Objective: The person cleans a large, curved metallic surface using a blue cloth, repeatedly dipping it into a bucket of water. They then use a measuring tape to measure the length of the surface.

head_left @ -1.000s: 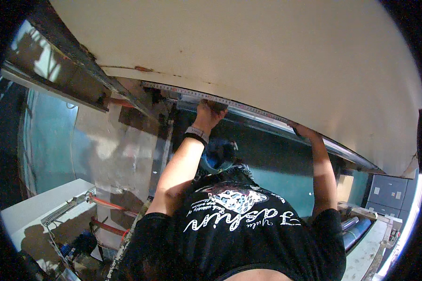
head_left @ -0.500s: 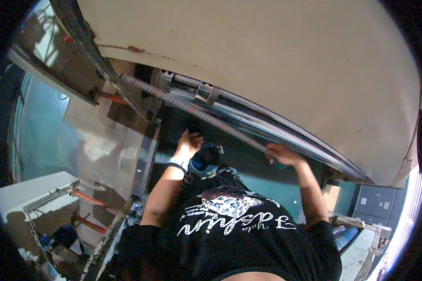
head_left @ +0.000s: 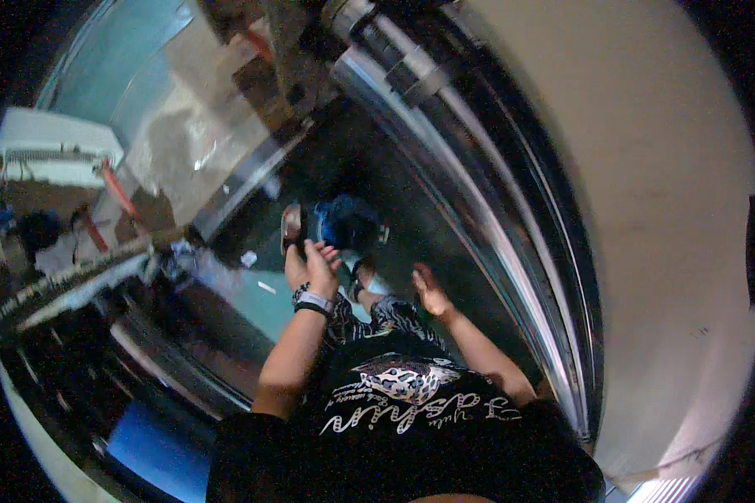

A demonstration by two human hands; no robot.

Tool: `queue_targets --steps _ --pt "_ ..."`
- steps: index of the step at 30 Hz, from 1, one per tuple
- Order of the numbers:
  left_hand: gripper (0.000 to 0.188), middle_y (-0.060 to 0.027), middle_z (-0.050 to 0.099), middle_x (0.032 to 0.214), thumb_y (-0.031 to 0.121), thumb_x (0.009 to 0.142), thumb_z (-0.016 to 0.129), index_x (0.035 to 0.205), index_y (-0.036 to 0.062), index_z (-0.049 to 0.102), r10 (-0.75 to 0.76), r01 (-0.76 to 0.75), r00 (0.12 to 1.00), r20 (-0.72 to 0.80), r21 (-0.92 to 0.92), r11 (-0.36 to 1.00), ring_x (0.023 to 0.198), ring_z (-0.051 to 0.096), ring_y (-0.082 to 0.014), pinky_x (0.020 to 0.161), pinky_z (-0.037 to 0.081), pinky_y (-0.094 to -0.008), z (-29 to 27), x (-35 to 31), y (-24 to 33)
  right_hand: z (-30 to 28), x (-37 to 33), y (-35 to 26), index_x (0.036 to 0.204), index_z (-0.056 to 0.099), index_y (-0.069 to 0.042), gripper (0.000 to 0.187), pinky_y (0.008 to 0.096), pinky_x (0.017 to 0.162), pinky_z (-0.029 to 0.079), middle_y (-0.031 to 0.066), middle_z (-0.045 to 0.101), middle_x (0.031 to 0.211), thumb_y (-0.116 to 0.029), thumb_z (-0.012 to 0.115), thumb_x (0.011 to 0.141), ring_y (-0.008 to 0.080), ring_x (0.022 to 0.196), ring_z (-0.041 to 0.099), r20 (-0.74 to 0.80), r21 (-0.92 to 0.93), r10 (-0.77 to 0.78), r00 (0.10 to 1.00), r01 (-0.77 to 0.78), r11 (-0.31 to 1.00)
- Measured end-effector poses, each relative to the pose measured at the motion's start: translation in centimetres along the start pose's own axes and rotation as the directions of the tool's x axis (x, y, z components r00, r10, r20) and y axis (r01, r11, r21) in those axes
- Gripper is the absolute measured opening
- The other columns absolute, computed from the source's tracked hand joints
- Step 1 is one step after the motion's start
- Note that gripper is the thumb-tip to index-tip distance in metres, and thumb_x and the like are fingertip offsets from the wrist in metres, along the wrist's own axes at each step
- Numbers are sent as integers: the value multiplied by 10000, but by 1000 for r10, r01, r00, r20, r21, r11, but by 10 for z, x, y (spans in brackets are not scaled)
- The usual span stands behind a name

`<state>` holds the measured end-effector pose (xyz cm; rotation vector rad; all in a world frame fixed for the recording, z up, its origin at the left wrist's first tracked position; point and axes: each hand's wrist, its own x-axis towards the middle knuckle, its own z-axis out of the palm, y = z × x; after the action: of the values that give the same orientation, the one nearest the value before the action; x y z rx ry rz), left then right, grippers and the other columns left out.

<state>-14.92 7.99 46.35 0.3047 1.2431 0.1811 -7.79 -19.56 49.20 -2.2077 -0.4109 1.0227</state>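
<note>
My left hand (head_left: 320, 267) is raised in front of my body, its fingers loosely bent and apart, with nothing visible in it. A dark band and a pale band circle its wrist. My right hand (head_left: 430, 291) hovers to the right, fingers stretched out, also with nothing visible in it; its fingertips are in shadow. Beyond the left hand, low down, is a blue object (head_left: 337, 225), dark and blurred, whose kind I cannot make out. To the right of my right hand run long shiny metal rollers (head_left: 486, 210) of a machine.
A big beige machine cover (head_left: 646, 210) fills the right side. At the left stand a white box-shaped unit (head_left: 59, 138) and orange-red bars (head_left: 122, 197). Another machine with a blue panel (head_left: 164, 448) lies at lower left. A sandalled foot (head_left: 291, 222) shows on the dark floor.
The long marked strip that stretched from my right hand along the rollers is out of view. My right hand has come in toward my body and opened. The view has turned, swinging the rollers more upright.
</note>
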Motion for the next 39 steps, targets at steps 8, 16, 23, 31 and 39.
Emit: queue_targets --steps 8,16,23,31,39 --pt "494 -15 404 1262 452 863 439 1249 145 409 -349 351 886 306 52 935 1103 417 -150 906 341 -300 -53 -16 -140 85 39 -72 1238 316 -32 436 404 924 331 198 389 1160 -219 455 869 334 1020 438 113 -15 -66 991 68 998" --pt "244 -59 550 758 264 842 487 971 57 499 -236 238 970 56 -29 971 646 569 -167 535 492 -269 -149 95 -123 172 165 36 1172 407 -11 448 389 907 343 215 388 1161 -217 558 804 358 1066 398 -10 -279 -159 987 150 949" --pt "420 -109 602 824 401 794 546 880 -10 566 -154 160 987 -45 357 920 752 564 -190 683 434 -293 -195 271 -135 185 352 156 1249 309 -25 765 454 887 364 270 418 1156 -418 660 695 385 1059 432 -226 -738 27 974 -190 647" --pt "801 -199 520 1147 621 660 555 1135 -20 488 -227 -37 972 64 992 121 1056 502 -325 871 402 -378 -180 394 -187 155 399 297 1054 502 1 336 422 814 428 196 513 1069 -169 561 770 358 964 510 -63 -783 -414 908 213 584" --pt "909 -235 523 1124 530 619 684 1248 -32 346 -181 -74 973 146 931 356 1033 521 -331 862 410 -370 -224 412 -205 185 303 204 907 586 1 215 457 852 406 199 535 1022 -155 516 776 334 979 514 675 -616 63 736 515 596"
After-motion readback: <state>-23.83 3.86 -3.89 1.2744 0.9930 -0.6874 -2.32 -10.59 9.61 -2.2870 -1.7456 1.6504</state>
